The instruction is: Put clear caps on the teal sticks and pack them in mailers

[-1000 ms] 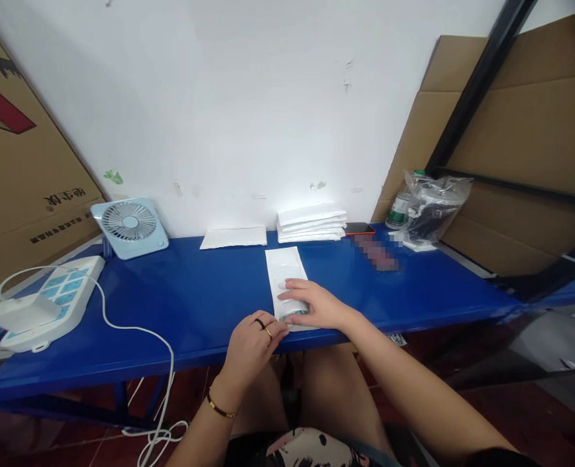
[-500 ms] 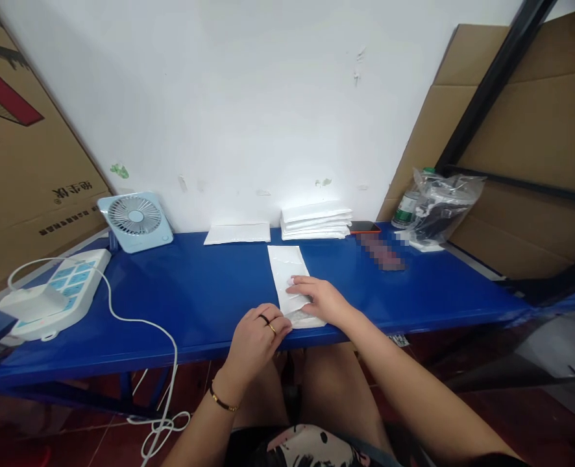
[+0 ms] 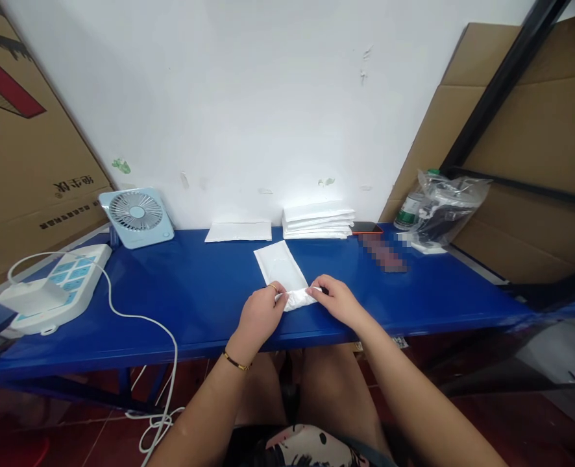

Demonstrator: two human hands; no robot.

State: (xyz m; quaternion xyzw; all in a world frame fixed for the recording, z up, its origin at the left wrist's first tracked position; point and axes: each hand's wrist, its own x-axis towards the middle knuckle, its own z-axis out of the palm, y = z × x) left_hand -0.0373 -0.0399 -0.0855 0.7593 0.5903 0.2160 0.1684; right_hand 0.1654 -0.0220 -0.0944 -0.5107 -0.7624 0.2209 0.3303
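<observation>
A white padded envelope (image 3: 278,264) lies slantwise on the blue table near its front edge. Its near end is folded over into a crinkled flap. At the left corner of that fold, my left hand (image 3: 262,312) pinches the edge between thumb and fingers. The right corner is gripped the same way by my right hand (image 3: 339,301). Behind it, against the wall, stands a stack of similar white envelopes (image 3: 317,222). A flat white envelope (image 3: 239,231) lies to the left of the stack.
A light blue fan (image 3: 137,214) and a white power strip (image 3: 76,275) with a plug and cable occupy the left side. On the right are a phone (image 3: 368,227), a blurred patch, a bottle (image 3: 407,213) and a clear plastic bag (image 3: 455,201). Cardboard flanks both ends.
The envelope has turned, its far end swinging left, and its near end is now folded over. My right hand has moved from its surface to the right corner; both hands now pinch the fold.
</observation>
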